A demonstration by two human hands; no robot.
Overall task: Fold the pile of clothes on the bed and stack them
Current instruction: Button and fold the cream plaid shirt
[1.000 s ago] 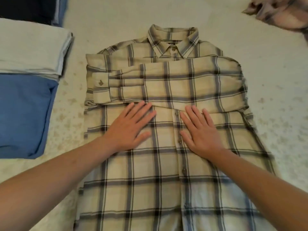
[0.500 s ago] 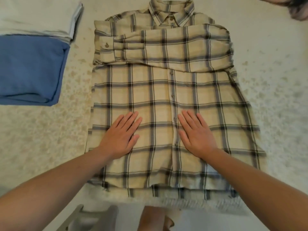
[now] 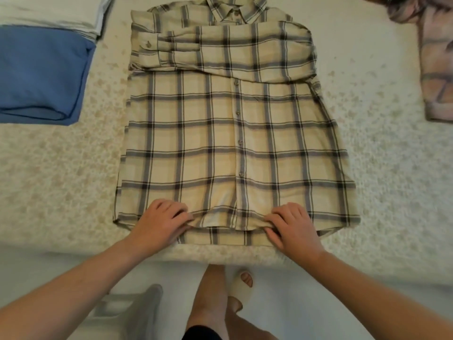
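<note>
A bare leg and a foot in a pale slipper (image 3: 241,285) are seen on the floor just before the bed (image 3: 61,182), with a grey plastic object (image 3: 132,312), too blurred to identify, beside them. At the bed's near edge the hem of the shirt (image 3: 232,148) is pinched by both hands: the left hand (image 3: 159,224) has its fingers curled into the fabric left of the button line, and the right hand (image 3: 291,227) is curled into it on the right, so each grip is pressed together on cloth, which is bunched slightly between them. The shirt is laid flat at the bed's middle, front up and buttoned, collar farthest away; it is cream with dark plaid lines. A sleeve (image 3: 220,50) is folded across the chest, its cuff at the left. Farther left, a folded blue garment (image 3: 41,74) is lying, touched at its far side by a folded white one (image 3: 54,11). At the far right, a pink patterned garment (image 3: 436,65) is left unfolded.
</note>
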